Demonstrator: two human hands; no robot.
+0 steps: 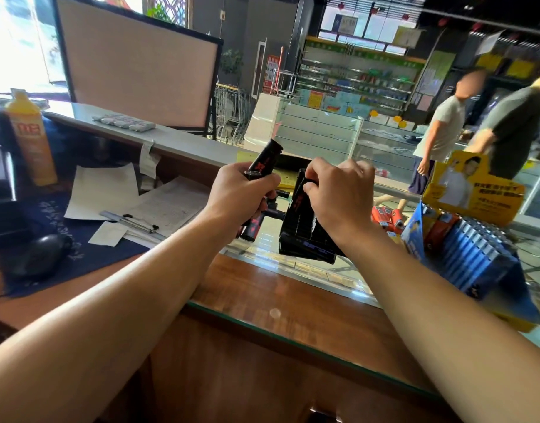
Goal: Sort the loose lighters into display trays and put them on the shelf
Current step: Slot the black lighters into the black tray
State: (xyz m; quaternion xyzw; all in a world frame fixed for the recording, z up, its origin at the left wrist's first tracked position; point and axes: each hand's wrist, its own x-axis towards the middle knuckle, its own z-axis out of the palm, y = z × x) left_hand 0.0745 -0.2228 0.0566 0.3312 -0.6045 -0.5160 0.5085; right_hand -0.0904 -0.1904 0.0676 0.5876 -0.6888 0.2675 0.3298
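My left hand [242, 192] grips a bunch of black lighters [264, 161] with red markings; one sticks up above my fist and others poke out below it. My right hand [336, 190] pinches a single black lighter [300, 198] over the slots of a black display tray [304, 239], which stands tilted on the glass counter [293, 267]. The two hands are close together, just left of and above the tray. My right wrist hides the tray's right side.
A blue and yellow display box [473, 239] full of lighters stands at the right. Papers, a pen [131, 221], a mouse [38, 254] and a yellow bottle [29, 138] are at the left. Two people stand beyond the counter at the far right.
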